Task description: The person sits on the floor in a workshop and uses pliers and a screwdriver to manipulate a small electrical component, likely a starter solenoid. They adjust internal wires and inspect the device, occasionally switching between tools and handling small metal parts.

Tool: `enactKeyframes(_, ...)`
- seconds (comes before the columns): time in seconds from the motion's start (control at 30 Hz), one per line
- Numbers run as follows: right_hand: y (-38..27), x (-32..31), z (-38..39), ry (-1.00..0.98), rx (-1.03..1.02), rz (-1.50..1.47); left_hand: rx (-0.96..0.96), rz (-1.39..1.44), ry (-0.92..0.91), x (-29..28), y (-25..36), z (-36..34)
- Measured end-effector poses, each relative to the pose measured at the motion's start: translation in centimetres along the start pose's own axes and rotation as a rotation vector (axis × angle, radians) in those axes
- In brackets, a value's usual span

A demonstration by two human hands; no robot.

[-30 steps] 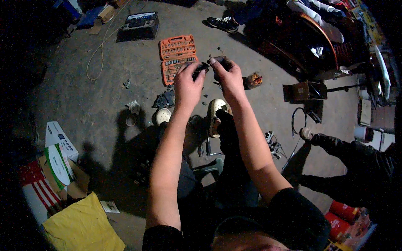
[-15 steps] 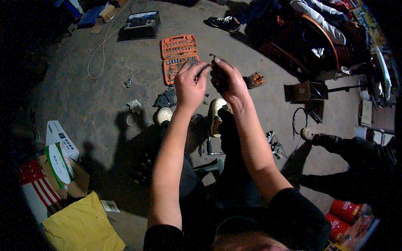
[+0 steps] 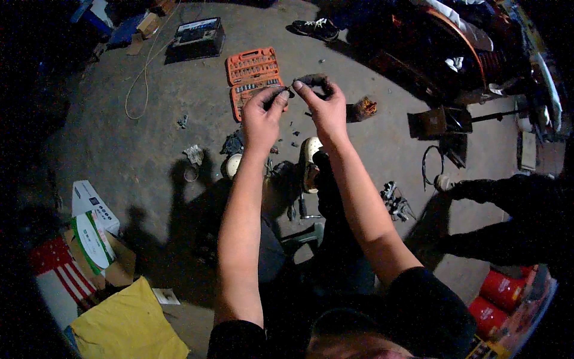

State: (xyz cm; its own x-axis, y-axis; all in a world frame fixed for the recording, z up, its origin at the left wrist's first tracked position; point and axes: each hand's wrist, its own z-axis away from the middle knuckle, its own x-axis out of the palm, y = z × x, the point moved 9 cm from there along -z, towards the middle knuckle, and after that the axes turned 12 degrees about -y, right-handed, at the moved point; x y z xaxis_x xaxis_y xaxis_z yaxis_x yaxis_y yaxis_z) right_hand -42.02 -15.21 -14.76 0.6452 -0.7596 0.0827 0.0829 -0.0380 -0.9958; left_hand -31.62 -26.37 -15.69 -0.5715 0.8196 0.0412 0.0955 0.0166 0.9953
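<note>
My left hand point(image 3: 263, 117) and my right hand point(image 3: 324, 106) are raised in front of me, fingertips nearly meeting. A small thin piece point(image 3: 290, 90) is pinched between them, too small to name. Both hands have dark, dirty fingers. Behind my left hand lies an open orange socket case point(image 3: 251, 69) with rows of sockets. Below my hands are cream clogs point(image 3: 311, 149) on my feet, with dark parts point(image 3: 231, 142) on the floor beside them. A dark object with orange bits point(image 3: 365, 109) lies right of my right hand.
A battery point(image 3: 195, 39) and cord point(image 3: 144, 90) lie at upper left; boxes point(image 3: 95, 206) and a yellow bag point(image 3: 128, 320) at lower left. A person's dark-clothed legs point(image 3: 502, 236), red cylinders point(image 3: 499, 287) and a hose point(image 3: 436, 167) are at right; cluttered dark equipment point(image 3: 454, 60) at upper right.
My fingers have shifted around the small piece, and both hands now sit slightly left of where they were half a second ago. The other person's legs appear slightly shifted.
</note>
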Motion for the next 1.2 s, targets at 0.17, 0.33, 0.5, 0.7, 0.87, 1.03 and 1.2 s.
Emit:
enactKeyframes(0.17,-2.1,0.2,-0.2,-0.079,-0.286,0.259,0.009,0.083,-0.026,0.4,0.3,-0.3)
enactKeyframes(0.33,-2.4,1.4,0.3,-0.082,-0.293,0.534,0.11,-0.111,0.042,-0.9,1.1,-0.1)
enactKeyframes(0.5,-2.9,2.7,0.9,-0.096,-0.35,0.686,0.191,-0.363,0.205,-1.3,3.6,1.1)
enactKeyframes(0.7,-1.8,3.3,1.2,-0.165,-0.273,0.658,0.219,-0.492,0.239,-1.7,3.6,1.1)
enactKeyframes(0.87,1.0,2.1,0.9,-0.29,0.058,0.17,0.156,-0.514,0.11,-0.9,2.1,0.5)
enactKeyframes(1.03,3.1,0.7,0.8,-0.277,0.265,-0.155,0.068,-0.332,-0.062,-0.3,0.3,-0.4)
enactKeyframes(1.2,3.2,0.3,0.5,-0.194,0.26,-0.2,-0.094,0.003,-0.126,-0.5,-1.6,-0.1)
